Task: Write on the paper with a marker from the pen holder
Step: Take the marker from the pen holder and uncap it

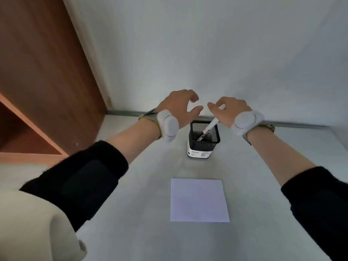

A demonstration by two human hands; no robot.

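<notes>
A black mesh pen holder [203, 146] with a white label stands on the white table, toward the back. A white marker [209, 128] leans inside it, its top end poking out to the upper right. A blank square sheet of paper [198, 200] lies flat in front of the holder. My left hand [181, 108] hovers above and left of the holder, fingers curled and apart, holding nothing. My right hand [228, 110] hovers above and right of it, fingers loosely bent, just over the marker's top end and apart from it. Both wrists carry white sensor bands.
A brown wooden cabinet [43, 76] with an open shelf stands at the left, beside the table. A pale wall rises behind the table's back edge [293, 124]. A cream garment [37, 232] fills the lower left corner.
</notes>
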